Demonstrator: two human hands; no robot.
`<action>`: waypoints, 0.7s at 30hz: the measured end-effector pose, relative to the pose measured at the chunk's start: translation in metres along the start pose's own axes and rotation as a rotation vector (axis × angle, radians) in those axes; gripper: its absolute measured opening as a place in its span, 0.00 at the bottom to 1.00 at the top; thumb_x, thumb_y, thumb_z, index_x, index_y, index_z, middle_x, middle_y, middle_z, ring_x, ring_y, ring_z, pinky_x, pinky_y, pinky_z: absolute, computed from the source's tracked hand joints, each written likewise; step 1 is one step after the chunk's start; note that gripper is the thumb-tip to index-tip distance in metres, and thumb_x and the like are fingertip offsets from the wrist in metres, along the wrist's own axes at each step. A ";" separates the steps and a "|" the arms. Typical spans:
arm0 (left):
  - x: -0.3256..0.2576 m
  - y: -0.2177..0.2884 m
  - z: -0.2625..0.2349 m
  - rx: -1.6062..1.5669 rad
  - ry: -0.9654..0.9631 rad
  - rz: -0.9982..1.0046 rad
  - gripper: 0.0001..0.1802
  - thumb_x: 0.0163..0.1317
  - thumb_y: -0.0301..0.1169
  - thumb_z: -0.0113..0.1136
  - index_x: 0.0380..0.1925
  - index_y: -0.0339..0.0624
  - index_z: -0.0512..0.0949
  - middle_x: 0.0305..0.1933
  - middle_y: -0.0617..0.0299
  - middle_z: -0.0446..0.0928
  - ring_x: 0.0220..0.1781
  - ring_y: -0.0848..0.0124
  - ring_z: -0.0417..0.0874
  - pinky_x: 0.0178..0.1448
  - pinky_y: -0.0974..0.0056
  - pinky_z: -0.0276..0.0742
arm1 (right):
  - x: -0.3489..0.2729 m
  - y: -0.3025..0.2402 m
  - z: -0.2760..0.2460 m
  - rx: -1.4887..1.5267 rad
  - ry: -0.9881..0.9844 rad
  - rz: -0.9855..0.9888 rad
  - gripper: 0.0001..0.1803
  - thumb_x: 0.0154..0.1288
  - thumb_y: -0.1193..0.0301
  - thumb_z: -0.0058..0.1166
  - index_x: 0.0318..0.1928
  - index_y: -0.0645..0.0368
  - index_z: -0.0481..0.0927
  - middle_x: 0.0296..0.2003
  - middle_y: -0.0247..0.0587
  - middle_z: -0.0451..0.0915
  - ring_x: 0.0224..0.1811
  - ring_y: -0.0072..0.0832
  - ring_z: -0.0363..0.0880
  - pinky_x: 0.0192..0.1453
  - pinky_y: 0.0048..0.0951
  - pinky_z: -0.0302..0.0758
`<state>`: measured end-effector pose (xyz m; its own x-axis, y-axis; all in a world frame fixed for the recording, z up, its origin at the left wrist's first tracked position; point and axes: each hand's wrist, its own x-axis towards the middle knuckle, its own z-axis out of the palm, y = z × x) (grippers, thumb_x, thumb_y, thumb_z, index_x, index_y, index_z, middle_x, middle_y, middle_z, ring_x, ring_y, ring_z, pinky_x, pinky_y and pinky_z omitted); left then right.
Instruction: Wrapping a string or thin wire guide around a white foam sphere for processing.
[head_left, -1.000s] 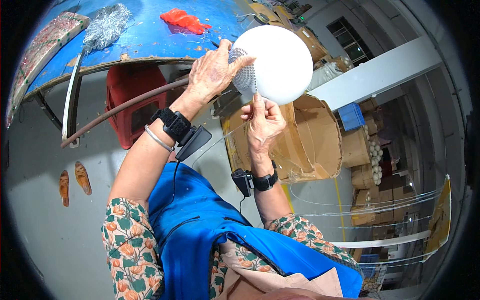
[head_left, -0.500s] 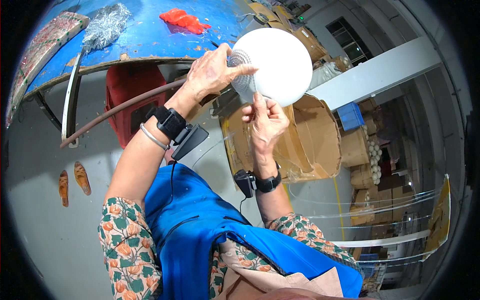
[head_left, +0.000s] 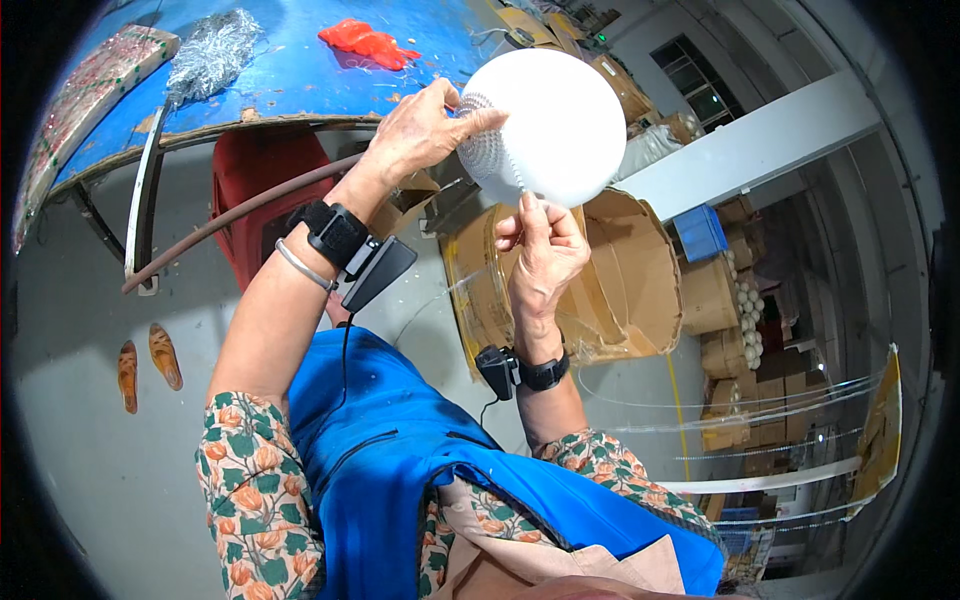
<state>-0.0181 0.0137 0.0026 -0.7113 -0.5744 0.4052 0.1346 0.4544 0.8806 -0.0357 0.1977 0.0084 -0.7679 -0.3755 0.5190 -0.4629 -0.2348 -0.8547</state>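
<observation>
— Why raised like that, the white globe (head_left: 555, 125), up in the air just off the edge of the blue table (head_left: 290, 70)?
— Kept free to turn, probably; left hand (head_left: 425, 130) spread over the perforated side, fingers pressing the shell to steady it
— And the right hand (head_left: 545, 250)?
— Just underneath, fingertips pinched at the lower rim, seemingly on a thin white strip there; too small to tell exactly what
— Both closed on it, then?
— Left clasping the globe, right nipping at its underside; neither slack
— Anything below?
— Open cardboard box (head_left: 610, 270) lined with clear film, right beneath the globe; red crate (head_left: 255, 180) under the table; red scrap (head_left: 365, 42) lying on top, well apart
</observation>
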 end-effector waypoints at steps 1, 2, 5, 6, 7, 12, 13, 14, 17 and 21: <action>0.001 -0.002 0.002 -0.001 -0.003 0.001 0.46 0.40 0.68 0.57 0.39 0.31 0.70 0.34 0.45 0.75 0.40 0.60 0.78 0.42 0.60 0.73 | 0.001 -0.003 0.000 -0.002 0.003 0.000 0.09 0.60 0.72 0.52 0.25 0.64 0.73 0.16 0.38 0.76 0.14 0.15 0.70 0.18 0.15 0.68; 0.000 -0.004 0.002 -0.001 -0.014 -0.029 0.46 0.40 0.68 0.57 0.40 0.31 0.70 0.34 0.45 0.75 0.40 0.60 0.78 0.43 0.60 0.73 | 0.002 -0.007 0.002 0.008 -0.003 -0.023 0.09 0.60 0.72 0.52 0.25 0.64 0.73 0.16 0.37 0.76 0.14 0.15 0.70 0.18 0.15 0.68; -0.001 -0.006 0.002 0.016 -0.016 -0.052 0.46 0.40 0.67 0.57 0.40 0.30 0.70 0.36 0.44 0.75 0.40 0.59 0.78 0.44 0.59 0.73 | 0.003 -0.013 0.005 0.022 -0.004 -0.062 0.08 0.60 0.73 0.53 0.26 0.64 0.73 0.16 0.37 0.76 0.14 0.14 0.70 0.18 0.14 0.68; -0.001 -0.005 0.001 0.033 -0.003 -0.044 0.46 0.40 0.67 0.57 0.40 0.30 0.70 0.36 0.44 0.75 0.40 0.58 0.78 0.44 0.60 0.73 | 0.002 -0.013 0.005 0.008 0.002 -0.088 0.08 0.60 0.73 0.53 0.26 0.64 0.73 0.16 0.37 0.76 0.14 0.14 0.70 0.18 0.14 0.68; -0.001 -0.005 0.001 0.034 -0.003 -0.045 0.46 0.40 0.67 0.57 0.40 0.30 0.70 0.36 0.44 0.75 0.40 0.58 0.78 0.44 0.60 0.73 | 0.002 -0.012 0.005 -0.005 0.006 -0.115 0.08 0.60 0.73 0.53 0.26 0.64 0.73 0.16 0.37 0.76 0.14 0.14 0.70 0.18 0.15 0.68; 0.000 -0.002 0.006 0.049 0.008 -0.061 0.44 0.42 0.68 0.54 0.38 0.31 0.71 0.37 0.45 0.75 0.43 0.57 0.77 0.46 0.59 0.71 | 0.002 0.004 0.000 -0.018 0.041 -0.081 0.10 0.59 0.71 0.54 0.26 0.64 0.73 0.16 0.37 0.76 0.14 0.16 0.70 0.19 0.15 0.69; -0.001 -0.001 0.007 0.049 0.008 -0.060 0.44 0.42 0.68 0.54 0.38 0.31 0.71 0.37 0.45 0.75 0.43 0.57 0.77 0.46 0.59 0.71 | 0.002 0.005 0.000 -0.039 0.062 -0.064 0.10 0.59 0.70 0.55 0.26 0.65 0.73 0.16 0.38 0.76 0.14 0.17 0.71 0.19 0.16 0.69; -0.004 0.003 0.006 0.073 0.018 -0.061 0.43 0.43 0.67 0.53 0.37 0.32 0.71 0.37 0.46 0.75 0.42 0.57 0.76 0.46 0.58 0.71 | 0.002 0.006 0.000 -0.037 0.060 -0.064 0.10 0.59 0.70 0.55 0.26 0.65 0.73 0.16 0.38 0.76 0.14 0.17 0.71 0.19 0.16 0.69; -0.005 0.006 0.007 0.085 0.032 -0.063 0.41 0.45 0.66 0.53 0.36 0.34 0.71 0.36 0.46 0.75 0.42 0.56 0.76 0.46 0.57 0.70 | 0.001 0.012 0.001 -0.021 0.063 -0.049 0.11 0.59 0.70 0.55 0.26 0.65 0.74 0.16 0.38 0.76 0.14 0.17 0.71 0.19 0.16 0.69; -0.008 0.011 0.008 0.092 0.074 -0.063 0.38 0.46 0.65 0.53 0.35 0.36 0.72 0.34 0.46 0.75 0.41 0.55 0.76 0.44 0.56 0.70 | -0.001 0.014 0.004 -0.019 0.072 -0.009 0.10 0.60 0.71 0.53 0.26 0.65 0.73 0.16 0.38 0.76 0.14 0.14 0.69 0.18 0.14 0.67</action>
<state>-0.0166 0.0289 0.0069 -0.6634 -0.6505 0.3699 0.0249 0.4748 0.8797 -0.0396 0.1913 -0.0044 -0.7931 -0.3079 0.5255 -0.4778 -0.2204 -0.8504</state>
